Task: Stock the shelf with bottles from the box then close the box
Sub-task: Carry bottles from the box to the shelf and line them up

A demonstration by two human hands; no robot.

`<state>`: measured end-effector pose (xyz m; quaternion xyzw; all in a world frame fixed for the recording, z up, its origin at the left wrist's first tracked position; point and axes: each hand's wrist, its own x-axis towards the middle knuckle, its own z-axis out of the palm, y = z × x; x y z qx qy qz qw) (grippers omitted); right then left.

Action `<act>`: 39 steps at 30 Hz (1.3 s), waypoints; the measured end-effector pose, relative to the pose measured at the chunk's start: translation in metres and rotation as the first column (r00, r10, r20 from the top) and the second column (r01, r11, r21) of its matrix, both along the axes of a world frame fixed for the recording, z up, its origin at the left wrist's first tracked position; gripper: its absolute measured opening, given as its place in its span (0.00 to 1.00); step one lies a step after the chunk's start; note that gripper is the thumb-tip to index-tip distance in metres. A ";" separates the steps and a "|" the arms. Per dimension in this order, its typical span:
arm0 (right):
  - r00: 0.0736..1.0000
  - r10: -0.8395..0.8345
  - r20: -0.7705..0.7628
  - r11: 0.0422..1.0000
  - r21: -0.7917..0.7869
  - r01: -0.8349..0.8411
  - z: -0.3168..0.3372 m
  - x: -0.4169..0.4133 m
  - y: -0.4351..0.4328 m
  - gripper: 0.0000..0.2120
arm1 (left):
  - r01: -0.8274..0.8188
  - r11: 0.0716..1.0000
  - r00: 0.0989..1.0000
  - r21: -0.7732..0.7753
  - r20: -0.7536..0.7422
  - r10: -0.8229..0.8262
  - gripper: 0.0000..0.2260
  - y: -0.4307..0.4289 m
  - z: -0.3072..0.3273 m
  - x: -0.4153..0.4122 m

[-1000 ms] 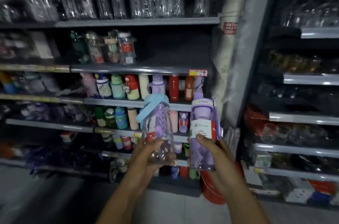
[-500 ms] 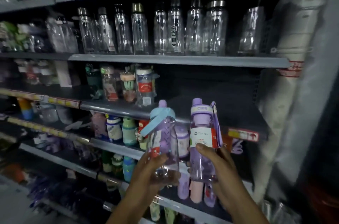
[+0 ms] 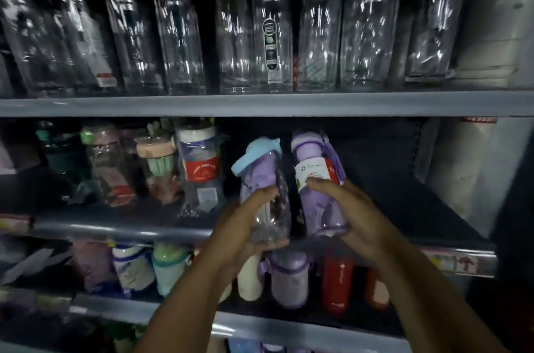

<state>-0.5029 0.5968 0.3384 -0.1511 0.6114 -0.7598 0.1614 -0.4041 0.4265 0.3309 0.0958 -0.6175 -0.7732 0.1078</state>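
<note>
Dim store shelving of grey metal (image 3: 260, 104) fills the view, three tiers deep, with a pale wrapped column (image 3: 491, 35) standing at its right end. On the top tier a row of tall clear bottles with metal caps (image 3: 271, 43) stands upright, shoulder to shoulder. The middle shelf (image 3: 404, 208) is dark and bare on its right half. Its left half carries plastic-wrapped bottles, among them a clear one with a white lid and red label (image 3: 202, 170) and, just beside it, one with a peach lid (image 3: 159, 167). The tier below holds smaller coloured bottles standing close together: a cream one (image 3: 250, 280), a lilac one (image 3: 289, 280) and a red one (image 3: 336, 286).

Both forearms reach up from the bottom of the view to the front of the middle shelf. The left hand (image 3: 245, 228) is wrapped round the lower body of a clear purple-tinted bottle with a light blue lid and strap (image 3: 263, 167). The right hand (image 3: 355, 217) grips a lilac bottle with a white and red label (image 3: 312, 162), its thumb lying across the label. These two bottles are side by side with a narrow dark gap between them, just right of the red-labelled one. Both tilt, tops leaning back into the shelf and bases at its front edge. Whether their bases touch the shelf cannot be told.
</note>
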 end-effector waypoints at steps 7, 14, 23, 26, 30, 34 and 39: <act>0.992 -0.127 0.006 0.990 -0.065 0.127 0.006 -0.050 -0.040 0.16 | 0.004 0.988 0.999 -0.153 -0.037 -0.010 0.18 -0.049 0.011 -0.072; 0.958 -0.196 -0.209 0.980 -0.004 0.200 -0.003 -0.090 -0.065 0.09 | -0.159 0.922 0.980 -0.353 -0.169 0.104 0.25 -0.064 -0.001 -0.130; 0.879 -0.229 -0.417 0.914 0.220 0.342 -0.013 -0.121 -0.096 0.28 | -0.281 0.802 0.958 -0.527 -0.207 0.199 0.38 -0.078 -0.022 -0.156; 0.875 -0.220 -0.430 0.898 0.260 0.354 -0.013 -0.118 -0.102 0.31 | -0.287 0.788 0.956 -0.545 -0.216 0.199 0.38 -0.084 -0.027 -0.163; 0.868 -0.214 -0.448 0.895 0.266 0.358 -0.015 -0.116 -0.103 0.31 | -0.279 0.784 0.958 -0.554 -0.215 0.189 0.36 -0.093 -0.032 -0.169; 0.859 -0.198 -0.471 0.888 0.284 0.361 -0.016 -0.115 -0.106 0.33 | -0.212 0.789 0.973 -0.576 -0.202 0.114 0.39 -0.103 -0.032 -0.164; 0.862 -0.195 -0.469 0.902 0.258 0.345 -0.017 -0.113 -0.109 0.32 | -0.144 0.789 0.983 -0.598 -0.178 0.044 0.41 -0.113 -0.031 -0.161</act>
